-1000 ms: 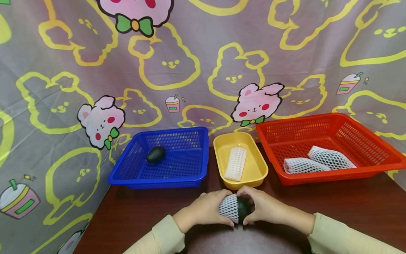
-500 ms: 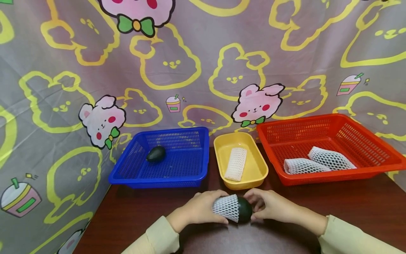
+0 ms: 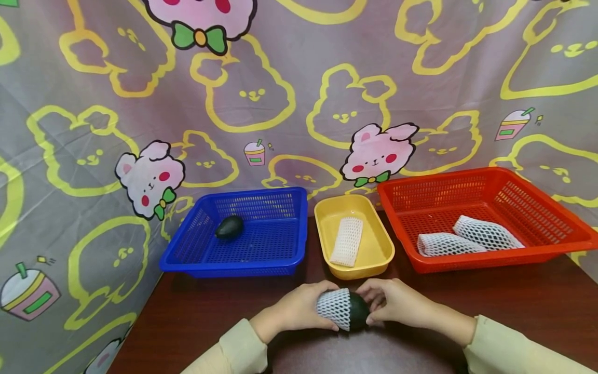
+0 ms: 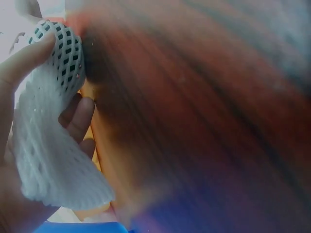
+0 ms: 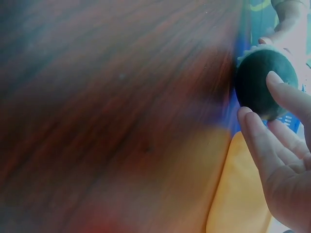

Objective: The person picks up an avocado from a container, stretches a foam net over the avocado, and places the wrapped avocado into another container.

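Observation:
Over the table's near middle, my left hand (image 3: 303, 307) grips a white foam net sleeve (image 3: 334, 310) with a dark green avocado (image 3: 358, 310) partly inside it. The sleeve's loose tail (image 4: 60, 170) runs back across the left palm in the left wrist view. Bare and rounded, the avocado's right end sticks out toward my right hand (image 3: 397, 302). The right thumb lies against this end in the right wrist view, and the fingertips (image 5: 247, 115) are at its lower edge.
A blue basket (image 3: 233, 267) at the back left holds another avocado (image 3: 230, 227). Between the baskets, a yellow tub (image 3: 380, 244) contains a flat foam net sleeve (image 3: 348, 241). At right, the red basket (image 3: 504, 255) holds two sleeved pieces (image 3: 488, 232).
My right hand has drawn back slightly to the right, showing more of the avocado's bare end. The left hand, still gripping the sleeve, has shifted slightly left overall.

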Demonstrator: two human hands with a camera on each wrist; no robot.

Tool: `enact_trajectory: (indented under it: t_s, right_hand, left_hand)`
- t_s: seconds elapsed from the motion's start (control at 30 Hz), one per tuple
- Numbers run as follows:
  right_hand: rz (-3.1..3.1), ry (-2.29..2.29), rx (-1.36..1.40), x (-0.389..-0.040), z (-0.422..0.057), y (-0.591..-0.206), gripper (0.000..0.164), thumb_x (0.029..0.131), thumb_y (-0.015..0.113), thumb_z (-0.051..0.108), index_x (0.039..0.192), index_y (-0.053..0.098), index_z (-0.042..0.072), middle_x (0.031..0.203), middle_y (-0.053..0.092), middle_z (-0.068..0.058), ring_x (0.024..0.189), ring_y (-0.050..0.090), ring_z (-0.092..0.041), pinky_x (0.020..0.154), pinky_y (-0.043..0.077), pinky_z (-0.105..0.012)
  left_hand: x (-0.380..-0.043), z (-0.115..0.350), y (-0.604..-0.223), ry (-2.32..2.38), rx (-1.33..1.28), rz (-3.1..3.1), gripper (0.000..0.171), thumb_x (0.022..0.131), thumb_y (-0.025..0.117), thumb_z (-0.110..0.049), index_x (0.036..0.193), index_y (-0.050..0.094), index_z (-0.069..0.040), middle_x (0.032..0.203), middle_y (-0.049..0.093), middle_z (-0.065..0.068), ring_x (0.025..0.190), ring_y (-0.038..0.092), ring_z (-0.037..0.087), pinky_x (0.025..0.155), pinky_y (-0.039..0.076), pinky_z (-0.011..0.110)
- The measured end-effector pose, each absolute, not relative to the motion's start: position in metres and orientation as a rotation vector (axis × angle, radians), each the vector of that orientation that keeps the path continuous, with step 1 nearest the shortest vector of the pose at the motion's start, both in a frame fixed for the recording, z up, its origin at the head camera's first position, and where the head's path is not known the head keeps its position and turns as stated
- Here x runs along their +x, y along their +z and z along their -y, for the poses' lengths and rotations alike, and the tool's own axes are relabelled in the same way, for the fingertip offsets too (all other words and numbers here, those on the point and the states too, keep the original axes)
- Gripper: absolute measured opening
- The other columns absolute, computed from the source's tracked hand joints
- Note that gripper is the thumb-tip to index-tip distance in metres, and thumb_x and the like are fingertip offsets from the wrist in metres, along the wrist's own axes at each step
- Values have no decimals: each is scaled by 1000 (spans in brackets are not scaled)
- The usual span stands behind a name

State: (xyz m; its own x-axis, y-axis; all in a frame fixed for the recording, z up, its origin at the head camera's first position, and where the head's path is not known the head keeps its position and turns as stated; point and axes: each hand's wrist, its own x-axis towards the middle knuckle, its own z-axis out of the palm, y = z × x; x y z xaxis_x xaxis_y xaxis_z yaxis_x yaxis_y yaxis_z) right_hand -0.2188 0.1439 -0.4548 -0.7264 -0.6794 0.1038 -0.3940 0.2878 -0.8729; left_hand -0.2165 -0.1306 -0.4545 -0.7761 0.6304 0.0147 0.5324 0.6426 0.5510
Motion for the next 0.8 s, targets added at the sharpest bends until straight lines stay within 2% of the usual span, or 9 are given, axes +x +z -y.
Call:
enact_trajectory:
  t_s: [0.8]
  right_hand:
    - [-2266, -1445, -969, -216, -145, -453, 41, 75, 90, 3, 109, 69, -2, 95, 74, -2, 79, 70, -11, 70, 59, -27]
  left_hand:
    - [-215, 113, -454, 865, 1062, -2590, 76, 70, 97, -29, 133, 56, -18, 117, 65, -9, 101, 58, -1, 91, 48, 19]
